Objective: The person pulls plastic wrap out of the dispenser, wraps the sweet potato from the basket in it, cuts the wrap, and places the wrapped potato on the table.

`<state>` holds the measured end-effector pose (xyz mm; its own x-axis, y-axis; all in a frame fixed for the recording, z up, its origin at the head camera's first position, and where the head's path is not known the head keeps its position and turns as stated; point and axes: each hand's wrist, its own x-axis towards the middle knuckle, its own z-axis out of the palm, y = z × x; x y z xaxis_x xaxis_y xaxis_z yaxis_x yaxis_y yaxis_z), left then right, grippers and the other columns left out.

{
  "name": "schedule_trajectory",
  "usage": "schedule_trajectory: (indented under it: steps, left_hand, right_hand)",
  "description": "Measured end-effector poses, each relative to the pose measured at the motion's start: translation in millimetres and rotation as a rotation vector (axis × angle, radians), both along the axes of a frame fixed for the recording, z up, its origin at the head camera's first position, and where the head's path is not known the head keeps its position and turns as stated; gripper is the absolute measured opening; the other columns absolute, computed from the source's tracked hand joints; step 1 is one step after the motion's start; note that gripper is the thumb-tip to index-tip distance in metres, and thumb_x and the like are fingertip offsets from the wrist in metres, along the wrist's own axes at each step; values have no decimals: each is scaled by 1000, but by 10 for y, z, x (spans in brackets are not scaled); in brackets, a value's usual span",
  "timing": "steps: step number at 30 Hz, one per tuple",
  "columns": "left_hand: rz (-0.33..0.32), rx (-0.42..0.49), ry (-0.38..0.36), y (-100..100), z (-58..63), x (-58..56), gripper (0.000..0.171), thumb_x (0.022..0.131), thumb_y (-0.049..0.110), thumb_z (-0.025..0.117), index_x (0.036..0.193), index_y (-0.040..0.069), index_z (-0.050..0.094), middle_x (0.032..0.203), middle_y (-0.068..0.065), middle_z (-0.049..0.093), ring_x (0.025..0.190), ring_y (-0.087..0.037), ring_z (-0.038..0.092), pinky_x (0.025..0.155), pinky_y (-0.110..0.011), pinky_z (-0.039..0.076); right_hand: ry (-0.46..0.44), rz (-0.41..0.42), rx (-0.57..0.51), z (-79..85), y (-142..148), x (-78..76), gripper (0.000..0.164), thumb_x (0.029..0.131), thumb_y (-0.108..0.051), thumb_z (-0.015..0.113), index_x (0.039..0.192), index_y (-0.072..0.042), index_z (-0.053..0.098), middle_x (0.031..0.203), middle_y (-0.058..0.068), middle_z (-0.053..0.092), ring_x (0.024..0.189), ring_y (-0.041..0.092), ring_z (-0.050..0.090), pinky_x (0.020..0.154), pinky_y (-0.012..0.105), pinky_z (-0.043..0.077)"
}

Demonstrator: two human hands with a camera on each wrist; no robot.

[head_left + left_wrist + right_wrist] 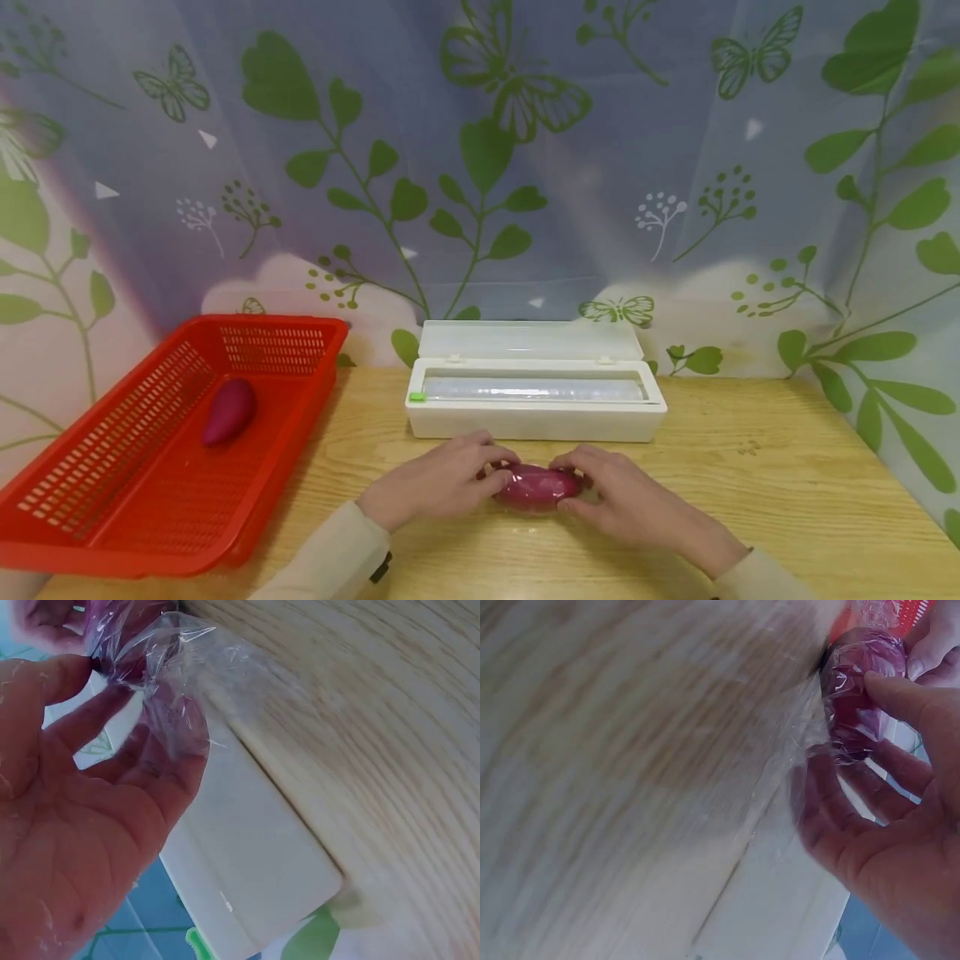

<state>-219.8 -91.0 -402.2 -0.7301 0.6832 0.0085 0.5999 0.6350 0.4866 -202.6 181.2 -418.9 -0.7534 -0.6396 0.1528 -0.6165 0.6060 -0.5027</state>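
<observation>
A purple sweet potato (534,488), loosely wrapped in shiny clear cling film (217,664), is at the front middle of the table between both hands. My left hand (442,483) pinches its left end with thumb and fingers; in the left wrist view, loose film spreads over the fingertips. My right hand (633,504) grips the right end, and the right wrist view shows the thumb (900,697) across the wrapped sweet potato (855,705) and the fingers under its near end, with film trailing beside them. Just behind the hands stands a white cling film dispenser (536,422), its lid raised.
At the left stands a red plastic basket (258,500) with a second purple sweet potato (230,412) in it. The dispenser holds a roll of film (532,388) and has a green slider (417,397). A leaf-patterned curtain (600,183) hangs behind the wooden table (765,467).
</observation>
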Motion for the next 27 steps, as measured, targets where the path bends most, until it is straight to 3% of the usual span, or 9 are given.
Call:
schedule_trajectory:
  steps: [4,7,11,14,20,27]
  left_hand:
    - [42,-10,-6,17,13,17,31,106,30,54,126,14,71,100,2,59,82,-4,51,71,-19,47]
    - [88,-51,29,39,38,48,29,105,32,56,122,15,73,95,3,57,82,-7,48,69,-21,45]
    - [147,-115,71,76,74,77,28,105,33,57,116,14,74,93,3,63,83,-8,52,70,-25,48]
    - [194,-126,54,91,83,79,28,104,33,58,112,12,75,91,4,68,81,-9,56,72,-28,50]
    - [248,-74,-48,102,68,78,32,104,36,58,113,9,74,94,1,72,79,-10,56,73,-28,51]
    - [282,-1,-176,90,62,54,33,103,37,60,117,10,72,87,1,67,73,-10,55,64,-26,47]
  right_hand:
    - [81,-42,41,-12,-12,7,34,89,-23,78,120,-10,71,112,0,75,98,12,66,86,34,56]
    - [116,-97,90,8,-35,35,34,88,-28,79,119,-13,74,113,0,75,102,17,63,88,39,53]
    - [98,-165,120,51,-73,68,37,87,-31,81,119,-15,76,106,-2,61,94,14,51,78,30,47]
    - [63,-176,115,71,-94,76,38,88,-32,79,122,-14,75,99,-3,52,83,10,45,69,23,41]
    - [-17,-143,71,62,-96,55,38,92,-31,75,122,-8,70,100,-1,60,81,5,53,68,20,48]
    - [-223,-213,-68,62,-143,-20,35,87,-39,80,104,-11,69,97,1,66,82,10,61,67,22,53]
